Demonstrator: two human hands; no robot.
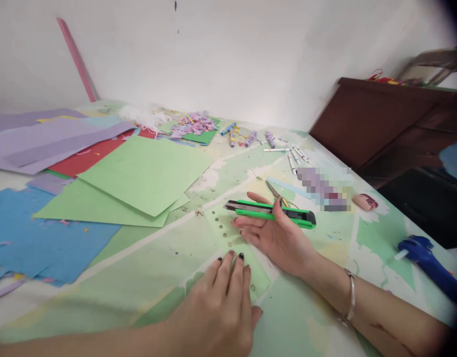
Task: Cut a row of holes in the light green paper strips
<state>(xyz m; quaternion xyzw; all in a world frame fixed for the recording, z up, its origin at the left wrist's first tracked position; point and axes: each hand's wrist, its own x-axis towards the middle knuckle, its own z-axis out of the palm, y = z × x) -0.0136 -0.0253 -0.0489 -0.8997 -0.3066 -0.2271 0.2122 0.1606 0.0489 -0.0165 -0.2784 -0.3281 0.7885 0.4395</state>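
My left hand [223,302] lies palm down with fingers stretched out on a light green paper strip [258,270], pressing it to the table. A row of small round holes or marks runs along the strip, partly covered by my fingers. Just above the strip's far end, my right hand [280,238] holds a green utility knife [273,212] between thumb and fingers, its blade end pointing left. A pair of scissors [276,191] lies behind the knife, partly hidden by it and my thumb.
Light green sheets [146,173], blue sheets [53,238] and purple sheets [57,141] spread across the left. Paper scraps [195,124] and rolled paper pieces [251,139] lie at the back. Markers [295,156], an eraser-like block [366,202] and a blue glue gun [424,258] are on the right.
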